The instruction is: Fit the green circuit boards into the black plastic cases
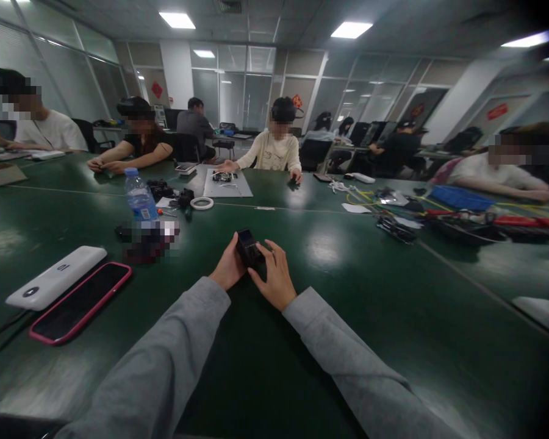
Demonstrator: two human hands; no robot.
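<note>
Both hands grasp a small black device (249, 247) over the green table (348, 317).
Left hand (229, 268) and right hand (274, 277) fingers closed round it; phone (80, 302), power bank (55, 277), bottle (139, 196) lie left; co-workers seated opposite.

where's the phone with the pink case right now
In the head view the phone lies face up on the green table, to the person's left, right beside a white power bank and apart from the left hand.
</note>
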